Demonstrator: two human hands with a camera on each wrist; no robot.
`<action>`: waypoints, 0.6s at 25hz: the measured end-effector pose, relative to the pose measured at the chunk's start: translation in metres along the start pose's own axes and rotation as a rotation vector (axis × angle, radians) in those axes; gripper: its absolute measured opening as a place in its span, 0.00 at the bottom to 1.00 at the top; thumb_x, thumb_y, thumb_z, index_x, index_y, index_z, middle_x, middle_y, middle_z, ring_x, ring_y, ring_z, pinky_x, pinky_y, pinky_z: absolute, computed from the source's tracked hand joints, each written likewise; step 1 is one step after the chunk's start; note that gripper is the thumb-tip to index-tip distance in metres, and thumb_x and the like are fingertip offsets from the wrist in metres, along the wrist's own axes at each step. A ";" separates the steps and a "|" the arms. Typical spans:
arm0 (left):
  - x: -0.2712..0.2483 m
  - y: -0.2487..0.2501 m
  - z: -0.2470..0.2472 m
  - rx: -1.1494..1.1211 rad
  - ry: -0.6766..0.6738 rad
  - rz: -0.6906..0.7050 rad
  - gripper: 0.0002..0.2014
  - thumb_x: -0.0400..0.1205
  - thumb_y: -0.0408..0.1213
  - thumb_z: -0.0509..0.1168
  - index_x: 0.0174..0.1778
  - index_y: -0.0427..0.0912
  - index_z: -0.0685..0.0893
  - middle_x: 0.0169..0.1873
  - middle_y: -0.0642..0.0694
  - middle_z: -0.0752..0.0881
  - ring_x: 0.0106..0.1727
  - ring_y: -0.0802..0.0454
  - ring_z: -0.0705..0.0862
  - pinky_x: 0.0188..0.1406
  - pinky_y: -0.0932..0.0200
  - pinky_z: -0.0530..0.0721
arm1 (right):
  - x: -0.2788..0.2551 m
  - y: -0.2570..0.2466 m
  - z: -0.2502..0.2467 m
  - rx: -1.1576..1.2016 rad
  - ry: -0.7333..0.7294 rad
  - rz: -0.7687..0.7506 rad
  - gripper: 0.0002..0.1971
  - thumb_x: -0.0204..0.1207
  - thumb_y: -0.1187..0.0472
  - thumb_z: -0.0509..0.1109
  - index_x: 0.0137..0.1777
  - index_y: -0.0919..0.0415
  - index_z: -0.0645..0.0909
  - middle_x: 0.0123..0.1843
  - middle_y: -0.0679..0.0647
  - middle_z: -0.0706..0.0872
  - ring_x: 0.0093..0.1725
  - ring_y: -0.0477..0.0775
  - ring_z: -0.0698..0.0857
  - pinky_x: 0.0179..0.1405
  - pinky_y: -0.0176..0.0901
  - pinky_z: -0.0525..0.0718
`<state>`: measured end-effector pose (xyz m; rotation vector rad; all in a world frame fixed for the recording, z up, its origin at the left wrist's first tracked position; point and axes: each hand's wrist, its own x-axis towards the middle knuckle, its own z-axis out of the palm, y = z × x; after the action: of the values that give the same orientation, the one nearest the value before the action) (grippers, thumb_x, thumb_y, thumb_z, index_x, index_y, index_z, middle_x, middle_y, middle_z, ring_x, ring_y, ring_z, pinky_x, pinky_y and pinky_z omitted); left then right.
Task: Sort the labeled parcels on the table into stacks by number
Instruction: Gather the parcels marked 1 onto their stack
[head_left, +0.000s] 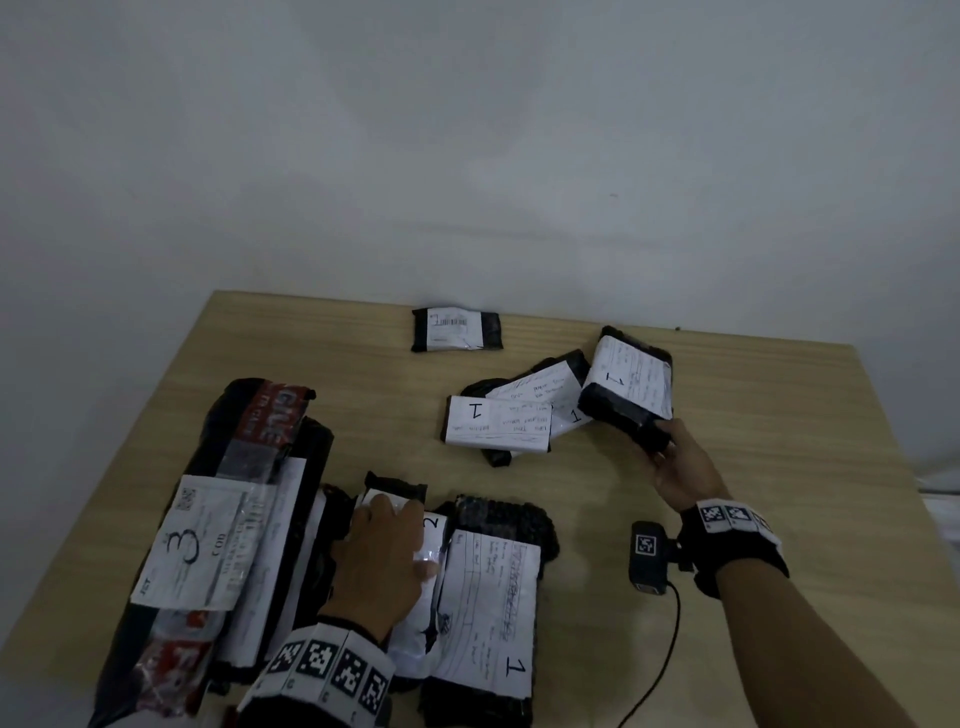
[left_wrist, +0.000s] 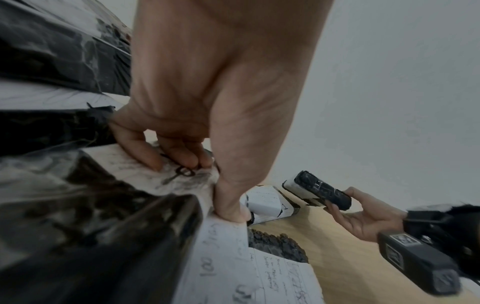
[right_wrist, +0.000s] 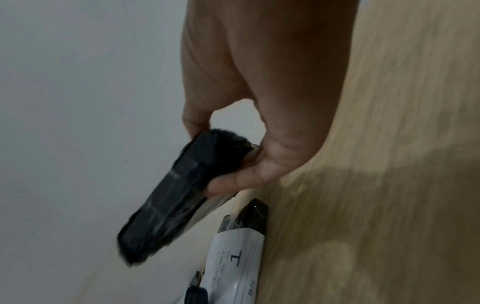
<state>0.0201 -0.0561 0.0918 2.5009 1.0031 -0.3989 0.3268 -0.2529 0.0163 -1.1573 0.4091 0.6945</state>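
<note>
My right hand pinches the near end of a small black parcel with a white label marked 1, tilted just right of two overlapping parcels marked 1 on the table. The right wrist view shows thumb and fingers clamped on that parcel. My left hand lies on a parcel marked 2 at the front, fingers curled on its label and thumb at its edge. A larger parcel marked 1 lies right of it. A long parcel marked 3 lies at the front left.
One small black parcel with a barcode label sits alone near the table's far edge by the white wall. Bare wooden table stretches to the right. A black wrist camera with its cable hangs under my right wrist.
</note>
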 end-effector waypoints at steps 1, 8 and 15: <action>0.003 -0.002 0.000 0.000 -0.007 -0.013 0.17 0.76 0.44 0.71 0.39 0.52 0.66 0.49 0.47 0.72 0.56 0.47 0.74 0.52 0.44 0.82 | -0.004 0.005 -0.002 -0.046 -0.070 0.051 0.09 0.82 0.65 0.64 0.57 0.58 0.83 0.61 0.56 0.84 0.54 0.53 0.84 0.36 0.34 0.90; 0.038 -0.008 -0.016 0.006 -0.152 -0.115 0.18 0.76 0.49 0.71 0.39 0.50 0.65 0.49 0.46 0.69 0.59 0.42 0.74 0.57 0.38 0.81 | -0.030 0.052 -0.002 -0.579 -0.536 0.314 0.52 0.38 0.57 0.93 0.69 0.51 0.77 0.58 0.53 0.92 0.54 0.57 0.91 0.44 0.47 0.90; 0.066 -0.014 -0.028 -0.009 -0.178 -0.144 0.19 0.75 0.51 0.72 0.37 0.50 0.66 0.48 0.46 0.68 0.59 0.41 0.76 0.58 0.40 0.82 | -0.049 0.068 0.001 -0.836 -0.859 0.530 0.45 0.66 0.69 0.83 0.81 0.52 0.67 0.72 0.62 0.83 0.73 0.62 0.80 0.75 0.65 0.74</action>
<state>0.0597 0.0049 0.0853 2.3442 1.1119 -0.6478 0.2450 -0.2503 0.0006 -1.3801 -0.3762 1.8433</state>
